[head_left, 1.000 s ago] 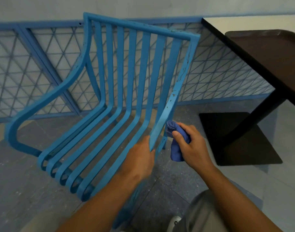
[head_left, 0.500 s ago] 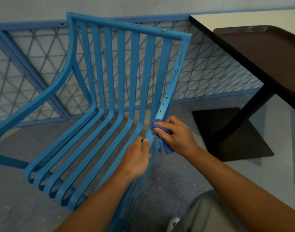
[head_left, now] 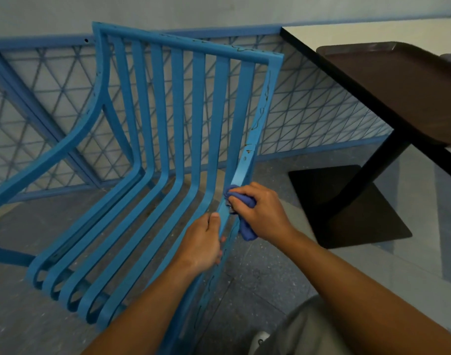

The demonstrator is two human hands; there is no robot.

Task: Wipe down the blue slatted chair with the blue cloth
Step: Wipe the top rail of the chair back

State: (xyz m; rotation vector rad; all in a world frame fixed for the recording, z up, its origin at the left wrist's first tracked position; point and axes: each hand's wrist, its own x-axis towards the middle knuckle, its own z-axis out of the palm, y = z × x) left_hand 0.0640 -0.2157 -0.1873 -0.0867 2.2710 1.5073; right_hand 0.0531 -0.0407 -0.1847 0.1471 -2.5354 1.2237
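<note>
Right now the chair (head_left: 152, 160) stands tilted on the grey floor (head_left: 257, 278), its slatted back toward a blue lattice railing (head_left: 309, 119) along the wall and its seat slats curving down to the lower left. Its right side rail shows chipped paint along most of its length.

The left hand (head_left: 202, 245) wraps that right rail near the bend between seat and back: the grip is closed around the rail, thumb lying up along its front face, fingers curled behind it.

The right hand (head_left: 264, 213) sits just above and to the right of the left one. Its grip is closed on the cloth (head_left: 244, 216), bunched into a wad; the fingertips press the upper part of the wad against the rail at the bend, and a loose end hangs below the palm beside the rail. So the cloth is touching the chair's right rail, just above the left thumb.

At the right, a desk (head_left: 373, 29) with a pale top and black edge carries a brown tray (head_left: 398, 83) near its front edge. Its black post runs down to a flat black base (head_left: 347, 208) on the floor, near the chair's right rail but apart from it.
</note>
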